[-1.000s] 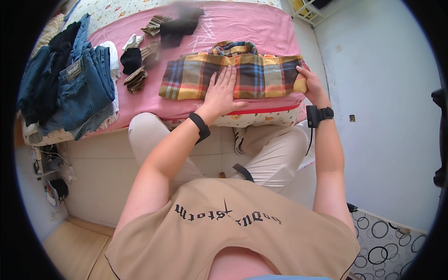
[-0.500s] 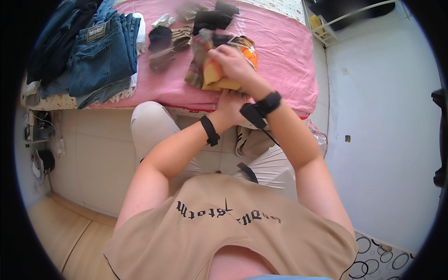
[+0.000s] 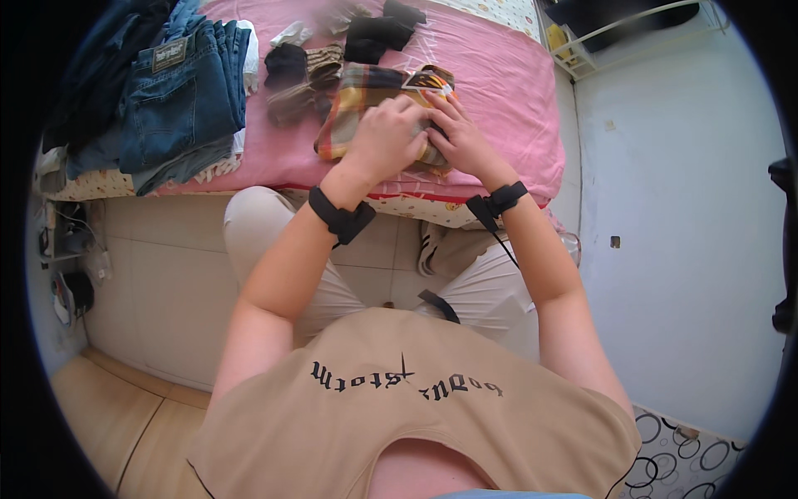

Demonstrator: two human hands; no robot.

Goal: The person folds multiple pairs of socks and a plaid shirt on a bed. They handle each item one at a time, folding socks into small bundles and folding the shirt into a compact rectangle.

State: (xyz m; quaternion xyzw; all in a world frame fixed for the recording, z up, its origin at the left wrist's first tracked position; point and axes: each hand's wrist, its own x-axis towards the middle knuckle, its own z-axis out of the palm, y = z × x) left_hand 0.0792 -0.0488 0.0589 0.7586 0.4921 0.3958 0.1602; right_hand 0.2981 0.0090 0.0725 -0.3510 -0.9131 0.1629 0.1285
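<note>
Far left: dark blue clothing heap (image 3: pixel 91 91). Against it, folded blue denim jeans (image 3: pixel 166 108) lie on top of other garments, flat, probably so the stack holds shape. Rectangular waist patch (image 3: pixel 169 56) on the jeans faces up; has lettering, small and soft from here. White cloth (image 3: pixel 251 60) pokes out at the stack's right side.

Next right, black and brown sock bundles (image 3: pixel 287 71) and a brown striped knit bundle (image 3: pixel 323 61), loosely grouped, likely kept apart from the bigger clothes. Blur over some.

Middle: yellow, red and grey plaid cotton shirt (image 3: pixel 350 93), folded into a compact block near the front of the bed, within easy reach of the seated person. Left hand (image 3: pixel 386 137) lies palm down over it, fingers bent; pinching cloth or just pressing, can't tell. White-edged dark-and-orange printed patch (image 3: pixel 428 81) shows just beyond the fingers; unreadable.

Beige T-shirt (image 3: pixel 416 349) on the person carries black gothic-style lettering across the chest, upside down in this view.

Right hand (image 3: pixel 465 141) meets the left over the plaid, fingers spread, seemingly steadying the fold; no clear grip visible. Pink bedsheet (image 3: pixel 515 108) beneath.
</note>
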